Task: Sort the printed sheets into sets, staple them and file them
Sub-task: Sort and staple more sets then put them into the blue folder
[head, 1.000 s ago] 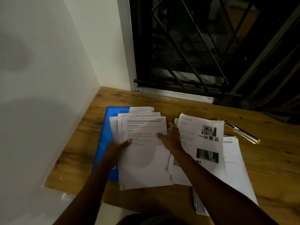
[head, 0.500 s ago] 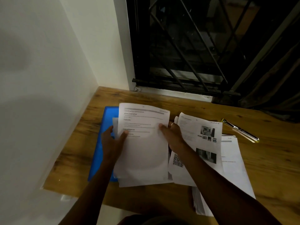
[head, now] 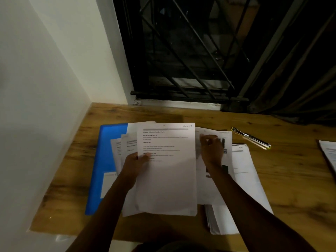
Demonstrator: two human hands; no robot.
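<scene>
My left hand [head: 135,163] grips a fanned bundle of printed sheets [head: 167,179] by its left edge, lifted over a blue folder [head: 107,151] that lies on the wooden desk [head: 291,188]. The top sheet carries text headings. My right hand [head: 211,149] is beside the bundle's right edge, fingers curled and blurred, over a sheet with photos [head: 225,142]. Whether it holds a sheet is unclear. More sheets form a pile [head: 243,179] under and right of that hand. A stapler [head: 251,138] lies behind the pile on the right.
A white wall [head: 45,88] borders the desk on the left. A dark barred window [head: 190,51] stands behind it. Another paper stack [head: 329,153] pokes in at the right edge. The desk's front edge runs just below the papers.
The bundle has been raised and fanned further, showing a new top sheet. My right hand has come off the front of the bundle and moved right, above the photo sheet.
</scene>
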